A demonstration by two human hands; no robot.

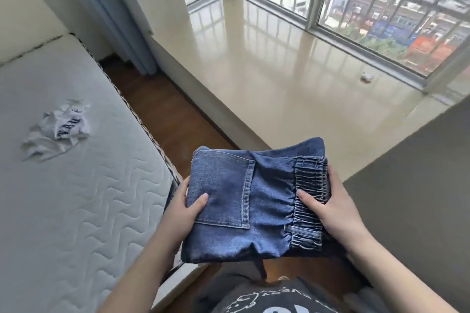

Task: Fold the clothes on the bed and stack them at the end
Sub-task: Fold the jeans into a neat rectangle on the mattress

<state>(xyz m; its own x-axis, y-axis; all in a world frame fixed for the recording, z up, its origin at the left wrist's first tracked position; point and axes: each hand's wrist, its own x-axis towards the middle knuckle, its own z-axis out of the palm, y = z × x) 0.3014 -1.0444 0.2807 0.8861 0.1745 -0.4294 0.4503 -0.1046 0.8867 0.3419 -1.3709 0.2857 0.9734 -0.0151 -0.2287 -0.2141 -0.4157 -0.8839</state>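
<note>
Denim jeans, already folded, sit off the bed, gripped by left hand and right hand. Next: stack them at the bed's end; the white shirt awaits folding.

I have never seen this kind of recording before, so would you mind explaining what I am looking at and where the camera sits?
There is no machine here: a person wears one wide-angle camera on the head, looking forward and down, so you see their own two arms. The left hand and the right hand grip opposite sides of folded blue jeans, thumbs on top, held in the air beside the bed. A back pocket faces up and the elastic waistband lies under the right thumb. On the mattress to the left lies a crumpled white T-shirt with dark lettering, not yet folded. Ahead is a glossy bay-window ledge with a small white object I cannot identify.
</note>
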